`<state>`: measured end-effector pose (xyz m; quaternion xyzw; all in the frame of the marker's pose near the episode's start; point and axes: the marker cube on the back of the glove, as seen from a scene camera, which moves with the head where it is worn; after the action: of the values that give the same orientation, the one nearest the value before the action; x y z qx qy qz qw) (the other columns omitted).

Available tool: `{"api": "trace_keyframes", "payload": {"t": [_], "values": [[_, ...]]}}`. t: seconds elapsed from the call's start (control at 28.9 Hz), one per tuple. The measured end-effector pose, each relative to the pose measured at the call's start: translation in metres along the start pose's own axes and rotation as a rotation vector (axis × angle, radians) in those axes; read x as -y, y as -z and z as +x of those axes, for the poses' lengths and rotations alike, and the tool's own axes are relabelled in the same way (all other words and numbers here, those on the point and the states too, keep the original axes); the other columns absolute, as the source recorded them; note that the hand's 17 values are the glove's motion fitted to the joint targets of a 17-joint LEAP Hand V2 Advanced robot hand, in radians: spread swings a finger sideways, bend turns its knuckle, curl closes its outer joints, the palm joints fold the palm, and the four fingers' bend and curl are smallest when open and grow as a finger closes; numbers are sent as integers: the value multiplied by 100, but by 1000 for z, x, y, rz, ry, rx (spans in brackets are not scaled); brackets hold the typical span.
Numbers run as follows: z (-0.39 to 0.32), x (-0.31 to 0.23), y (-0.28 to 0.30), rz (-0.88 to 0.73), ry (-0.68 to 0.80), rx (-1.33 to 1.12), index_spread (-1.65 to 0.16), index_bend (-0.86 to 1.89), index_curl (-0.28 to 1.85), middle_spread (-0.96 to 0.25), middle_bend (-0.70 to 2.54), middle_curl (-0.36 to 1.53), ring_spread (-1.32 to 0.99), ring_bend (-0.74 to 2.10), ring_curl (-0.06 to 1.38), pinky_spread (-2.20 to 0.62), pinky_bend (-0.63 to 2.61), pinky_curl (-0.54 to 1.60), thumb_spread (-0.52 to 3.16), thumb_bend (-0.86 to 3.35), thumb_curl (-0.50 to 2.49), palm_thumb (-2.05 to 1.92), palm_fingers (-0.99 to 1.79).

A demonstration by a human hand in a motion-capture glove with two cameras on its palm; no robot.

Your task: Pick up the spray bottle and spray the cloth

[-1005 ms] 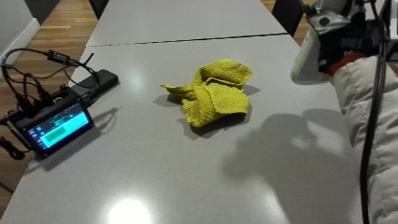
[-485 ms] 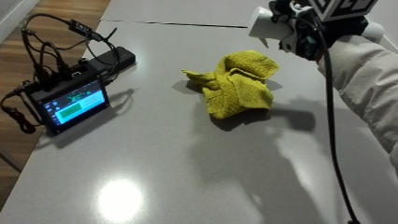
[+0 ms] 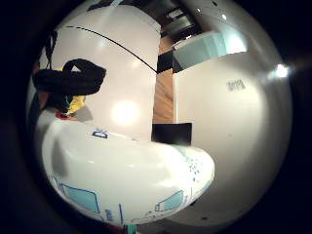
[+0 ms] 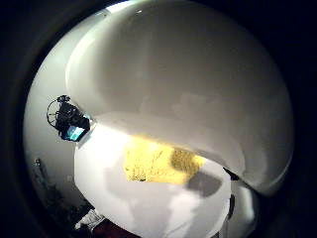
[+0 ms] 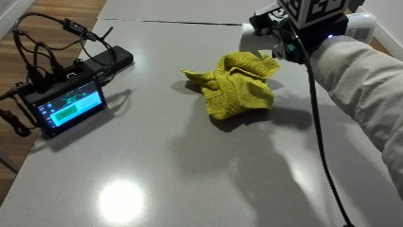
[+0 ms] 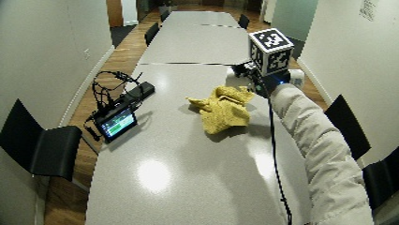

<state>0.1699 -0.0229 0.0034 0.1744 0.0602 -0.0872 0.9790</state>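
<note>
Overhead, gloved right hand (image 5: pixel 286 35) gripping white spray bottle (image 5: pixel 359 26), fingers curled round it, above yellow cloth (image 5: pixel 236 85)

This is an office meeting room. A long grey conference table (image 6: pixel 187 154) runs the length of a narrow room, made of sections set end to end with a seam between them. Black chairs (image 6: pixel 43 150) stand along both sides. The walls are plain white, the floor (image 6: pixel 128 44) is wood, and a small screen device (image 6: pixel 116 123) with cables sits on the table.
</note>
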Motion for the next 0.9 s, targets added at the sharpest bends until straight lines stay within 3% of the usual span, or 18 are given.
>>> {"api": "trace_keyframes", "payload": {"t": [0.24,0.55,0.9], "values": [[0,-1,2,24,-23,78,-27,14,38,-15,36,55,-17,55,49,-27,42,44,33,-3,68,117,115],[7,10,51,249,-244,852,-27,14,39,-15,36,56,-17,55,49,-27,42,44,32,-3,69,116,115],[-11,51,54,393,-404,1261,-26,14,40,-15,36,57,-16,55,50,-27,41,44,32,-3,70,116,113]]}}
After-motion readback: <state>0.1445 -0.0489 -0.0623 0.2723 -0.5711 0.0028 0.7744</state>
